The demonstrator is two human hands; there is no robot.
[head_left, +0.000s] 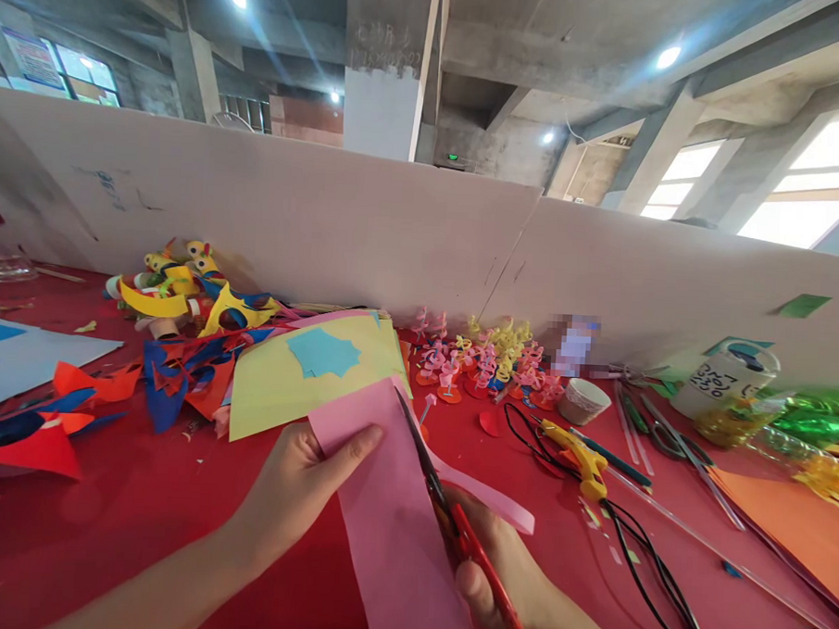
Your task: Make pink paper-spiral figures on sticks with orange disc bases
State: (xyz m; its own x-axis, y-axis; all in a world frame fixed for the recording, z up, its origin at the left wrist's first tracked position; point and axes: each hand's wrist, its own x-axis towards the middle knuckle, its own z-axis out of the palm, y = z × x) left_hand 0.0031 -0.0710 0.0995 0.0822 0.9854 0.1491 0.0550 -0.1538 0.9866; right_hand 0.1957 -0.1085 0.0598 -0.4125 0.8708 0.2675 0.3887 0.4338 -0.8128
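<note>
My left hand [299, 485] pinches the left edge of a pink paper sheet [383, 517], thumb on top. My right hand [498, 564] is closed round the red handles of a pair of scissors [445, 506]. The dark blades lie along the sheet's right side, partway through a cut. A narrow pink strip [485, 498] hangs off to the right of the blades. Both hands are above the red table [139, 506].
Yellow paper with a blue star shape [320, 370] lies behind the sheet. Coloured scraps [181, 360] and paper figures are at left. Small curled paper pieces [483, 359], a paper cup [581, 400], a yellow glue gun [580, 451] with black cord, a jar [726, 388] and orange sheets [792, 525] are at right. A white partition [327, 208] stands behind.
</note>
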